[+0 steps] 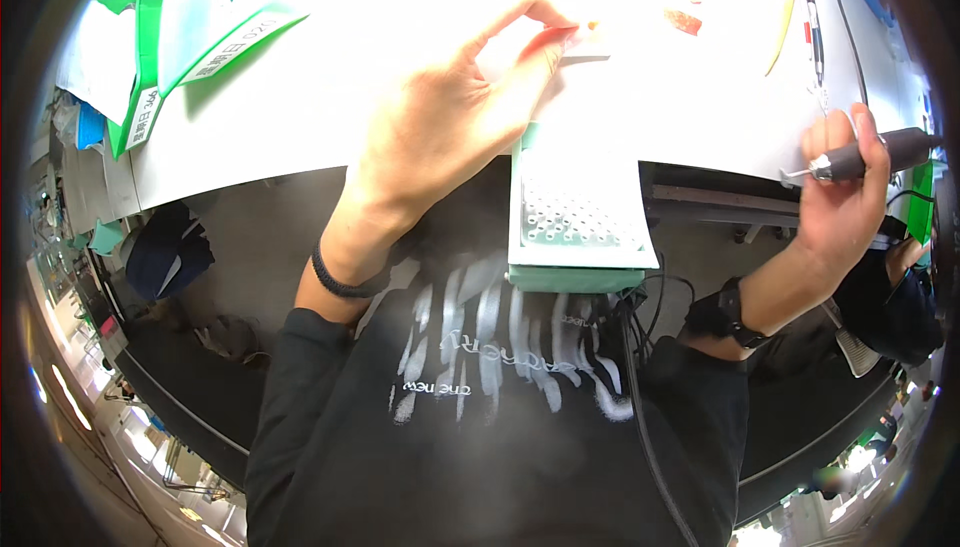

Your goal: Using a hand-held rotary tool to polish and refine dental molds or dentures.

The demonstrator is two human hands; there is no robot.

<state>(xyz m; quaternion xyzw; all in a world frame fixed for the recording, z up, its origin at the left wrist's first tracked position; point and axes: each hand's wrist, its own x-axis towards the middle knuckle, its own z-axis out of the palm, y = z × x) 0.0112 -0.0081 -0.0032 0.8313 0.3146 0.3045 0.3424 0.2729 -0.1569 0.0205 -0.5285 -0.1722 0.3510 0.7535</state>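
My left hand point(440, 132) reaches over the bright white table, thumb and forefinger pinched together. A small orange scrap point(593, 25) shows at those fingertips, but glare washes out whatever is between them. My right hand point(845, 182), off to the right by the table's edge, is closed around a dark-handled tool point(885, 155) with a curved metal end. Between my arms, a metal grater point(583, 217) in a white frame sits on a pale green box point(578, 279). This box juts over the near table edge, close to my shirt.
Reddish-orange scraps point(684, 22), a red-and-black pen point(812, 32) and a thin yellow strip point(782, 29) lie at the far right. Green-edged folders point(235, 42) stand at the far left. A black cable point(632, 387) hangs down my front. Another person's hand point(905, 257) is at the right edge.
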